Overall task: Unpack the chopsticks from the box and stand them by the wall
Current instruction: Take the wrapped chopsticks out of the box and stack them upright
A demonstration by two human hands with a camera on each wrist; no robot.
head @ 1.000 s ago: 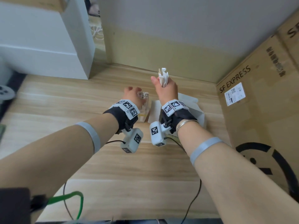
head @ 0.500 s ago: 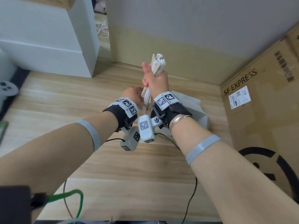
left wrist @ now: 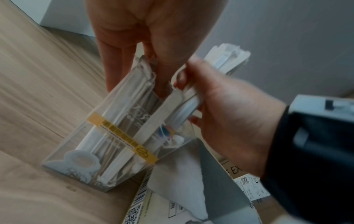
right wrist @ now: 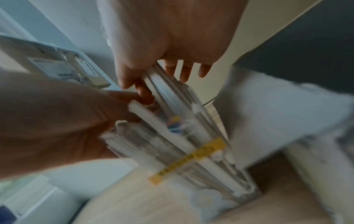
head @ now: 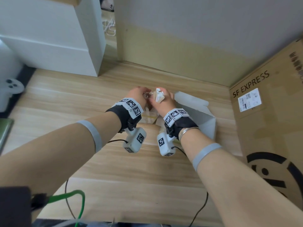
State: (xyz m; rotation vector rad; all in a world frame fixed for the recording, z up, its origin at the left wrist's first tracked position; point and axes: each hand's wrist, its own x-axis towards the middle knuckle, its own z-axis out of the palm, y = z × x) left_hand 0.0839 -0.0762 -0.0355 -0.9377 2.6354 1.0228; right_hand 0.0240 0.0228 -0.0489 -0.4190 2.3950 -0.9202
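left hand (head: pixel 138 97) grip pinches chopsticks (left wrist: pixel 122 115) in clear box (left wrist: pixel 80 151) | right hand (head: pixel 164 102) grip clutches wrapped bundle (head: pixel 158 97) | SF EXPRESS carton (head: pixel 270 112) right

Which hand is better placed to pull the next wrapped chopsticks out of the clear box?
Probably the right hand: it already grips a bundle of wrapped chopsticks and pinches more inside the clear box, which the left hand steadies.

Two hands: left (head: pixel 138 97), right (head: pixel 164 102). One clear chopstick box (left wrist: pixel 107 151). Wrapped chopsticks (left wrist: pixel 114 118): count unclear. One cardboard carton (head: pixel 270 122).
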